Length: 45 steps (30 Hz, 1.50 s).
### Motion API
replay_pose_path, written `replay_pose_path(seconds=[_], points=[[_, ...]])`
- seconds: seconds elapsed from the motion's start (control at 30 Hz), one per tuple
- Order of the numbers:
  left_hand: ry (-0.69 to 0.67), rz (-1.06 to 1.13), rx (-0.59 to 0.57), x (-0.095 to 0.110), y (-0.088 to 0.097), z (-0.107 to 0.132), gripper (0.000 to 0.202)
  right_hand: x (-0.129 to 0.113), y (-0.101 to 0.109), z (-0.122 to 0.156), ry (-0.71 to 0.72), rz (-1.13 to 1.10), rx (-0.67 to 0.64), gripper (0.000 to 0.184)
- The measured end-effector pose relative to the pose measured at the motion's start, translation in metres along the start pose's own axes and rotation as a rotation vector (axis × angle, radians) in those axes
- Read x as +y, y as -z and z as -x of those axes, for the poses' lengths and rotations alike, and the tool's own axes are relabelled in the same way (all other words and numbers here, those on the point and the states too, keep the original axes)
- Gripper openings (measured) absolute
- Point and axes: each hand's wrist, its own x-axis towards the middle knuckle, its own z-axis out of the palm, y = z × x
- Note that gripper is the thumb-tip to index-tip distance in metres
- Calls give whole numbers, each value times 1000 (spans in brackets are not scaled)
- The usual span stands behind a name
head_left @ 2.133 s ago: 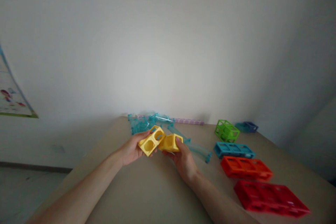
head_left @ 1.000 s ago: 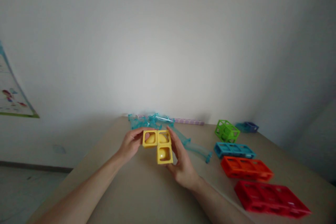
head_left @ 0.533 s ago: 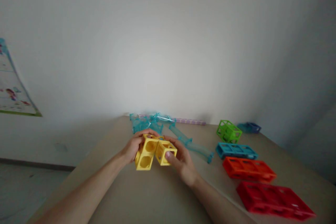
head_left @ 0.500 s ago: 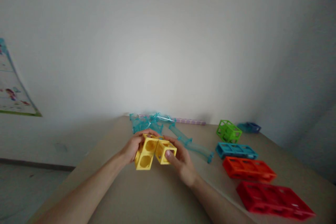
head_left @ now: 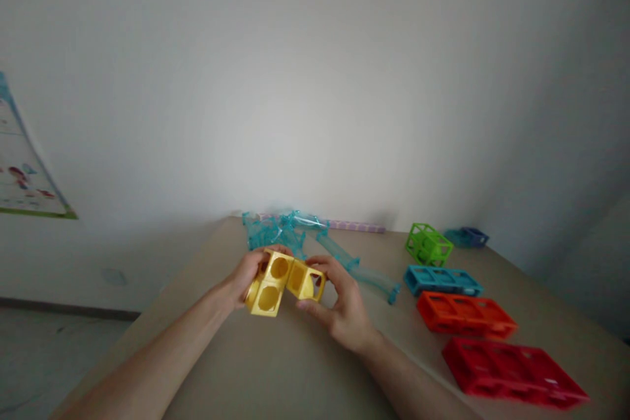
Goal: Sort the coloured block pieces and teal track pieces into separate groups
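Above the table, my left hand (head_left: 245, 277) grips a yellow two-cell block (head_left: 273, 284) with round holes in its faces; its fingers wrap behind the block and are partly hidden. My right hand (head_left: 345, 305) holds a smaller yellow cube (head_left: 302, 280) with open sides, thumb below and fingers above. The cube's left edge meets the two-cell block at an angle. Whether the two are joined I cannot tell.
Clear teal tube pieces (head_left: 275, 233) lie by the wall with a patterned purple stick (head_left: 354, 226). To the right sit a green cube frame (head_left: 427, 245), blue block (head_left: 443, 281), orange block (head_left: 465, 315), red block (head_left: 514, 371) and dark blue piece (head_left: 474, 237).
The yellow cube has turned in my right hand, and my thumb has shifted from its front face to its lower edge. The two-cell block has tilted slightly and moved a little left.
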Motion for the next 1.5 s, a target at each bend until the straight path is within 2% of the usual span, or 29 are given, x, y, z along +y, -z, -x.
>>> replay_pose_path(seconds=[0.17,0.23,0.37,0.53,0.6,0.7,0.77,0.9,1.13,1.2,1.3,1.4,1.5], points=[[107,122,216,3,2,-5,21,8,-2,1,1,68,117,34],[130,134,231,4,2,-6,25,14,-2,0,-4,98,197,35],[172,152,168,2,-2,-5,26,22,-3,-1,16,115,288,28],[253,140,32,-6,-6,-3,29,19,-9,0,-14,59,210,24],[263,145,-9,-8,-6,-2,30,17,-11,1,-61,39,205,31],[275,157,-64,-9,-5,1,31,15,-12,3,-117,-72,189,57],[277,158,-95,-9,-4,2,33,12,-12,3,-136,-135,136,61],[278,161,-124,-13,-2,2,34,8,-13,2,-192,-177,170,40],[311,189,-84,-7,-6,0,29,10,-19,-3,-289,-386,238,44],[274,211,-65,-2,-6,2,33,14,-20,-4,-359,-472,329,42],[158,207,-95,1,-4,4,35,20,-20,-6,-499,-549,446,43],[3,68,-128,-6,-5,4,33,19,-21,-7,-603,-693,445,47],[-193,-152,-115,-17,-12,3,47,11,-24,-6,-647,-754,406,48]])
